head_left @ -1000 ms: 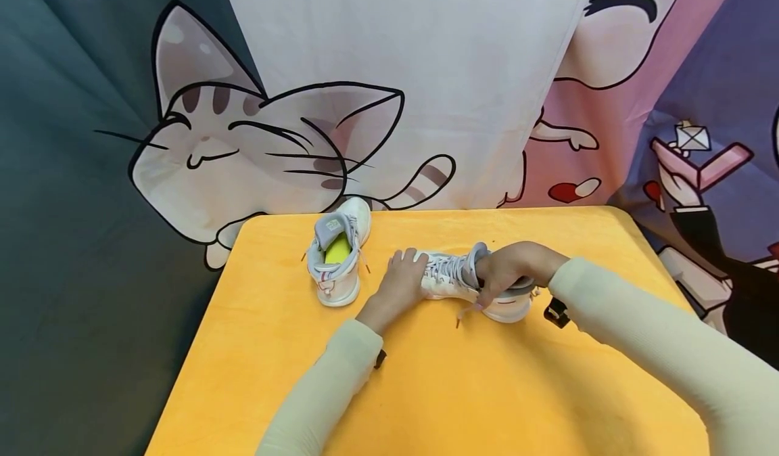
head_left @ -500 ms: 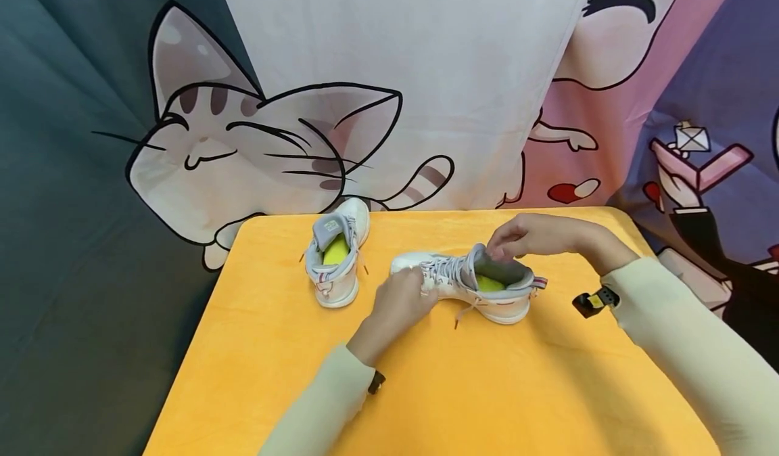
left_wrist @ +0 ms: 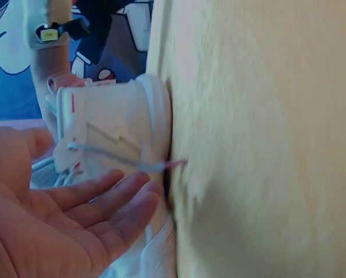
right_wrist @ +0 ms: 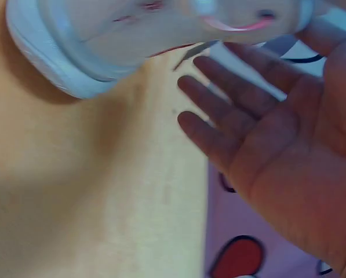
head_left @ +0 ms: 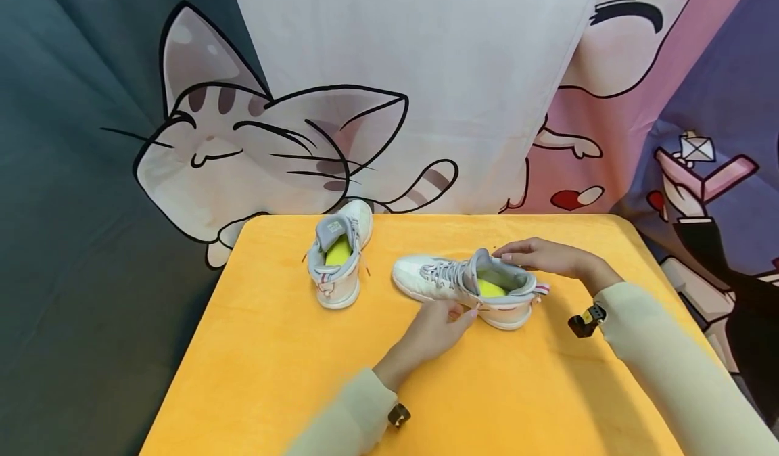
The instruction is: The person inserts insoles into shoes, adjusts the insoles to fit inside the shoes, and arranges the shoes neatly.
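A white sneaker [head_left: 420, 275] with grey lining and a yellow-green insole lies toe-left on the table. My left hand [head_left: 437, 331] is at its near side, fingers loosely bent and thumb extended toward the heel. In the left wrist view a loose shoelace [left_wrist: 112, 156] with a red tip hangs down the shoe's side, just past the fingertips of my left hand [left_wrist: 86, 220], which grip nothing. My right hand [head_left: 538, 256] is at the collar's far side; its fingers look spread in the right wrist view beside the heel [right_wrist: 103, 40]. Whether they touch the shoe is unclear.
Another white sneaker [head_left: 337, 285] stands to the left, toe toward the back, with its laces loose. Both shoes are on a yellow table [head_left: 475, 402]. A cartoon-printed cloth [head_left: 402, 50] hangs behind the table's back edge.
My right hand has come out of the shoe's opening to its far side. My left hand has left the toe and moved right and nearer, along the shoe's near side.
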A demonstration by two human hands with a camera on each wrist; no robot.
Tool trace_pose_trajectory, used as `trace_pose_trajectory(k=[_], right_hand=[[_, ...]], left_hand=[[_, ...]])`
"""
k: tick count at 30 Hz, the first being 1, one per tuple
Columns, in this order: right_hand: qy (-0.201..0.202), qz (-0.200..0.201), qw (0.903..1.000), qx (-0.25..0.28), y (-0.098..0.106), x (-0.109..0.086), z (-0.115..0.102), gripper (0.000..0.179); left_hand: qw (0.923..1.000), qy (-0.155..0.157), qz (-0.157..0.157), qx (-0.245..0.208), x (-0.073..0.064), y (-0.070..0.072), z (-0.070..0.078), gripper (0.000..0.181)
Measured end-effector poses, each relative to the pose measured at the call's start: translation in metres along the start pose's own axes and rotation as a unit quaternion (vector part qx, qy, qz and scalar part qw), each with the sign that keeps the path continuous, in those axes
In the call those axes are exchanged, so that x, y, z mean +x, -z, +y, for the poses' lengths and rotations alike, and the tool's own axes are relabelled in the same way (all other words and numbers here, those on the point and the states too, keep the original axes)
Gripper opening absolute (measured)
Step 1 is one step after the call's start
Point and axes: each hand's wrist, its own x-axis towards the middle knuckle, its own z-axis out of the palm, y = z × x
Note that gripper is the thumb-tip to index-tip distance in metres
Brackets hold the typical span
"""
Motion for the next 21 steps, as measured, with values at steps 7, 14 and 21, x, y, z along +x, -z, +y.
trace_pose_trajectory(k=[7,14,21], right_hand=[[0.027,-0.025,0.9970,0.068,-0.013,0.009,0.022,0.051],[-0.001,-0.094,0.9757,0.198,-0.025,0.012,0.026,0.070],[0.004,-0.081,0.9754,0.205,-0.033,0.010,0.031,0.071]], left_hand=[[0.9945,0.017,0.014,-0.102,0.001,-0.023,0.003,0.048],[0.9865,0.031,0.032,-0.158,-0.003,-0.037,0.004,0.048],[0.9810,0.026,0.038,-0.188,-0.005,-0.038,0.006,0.043]])
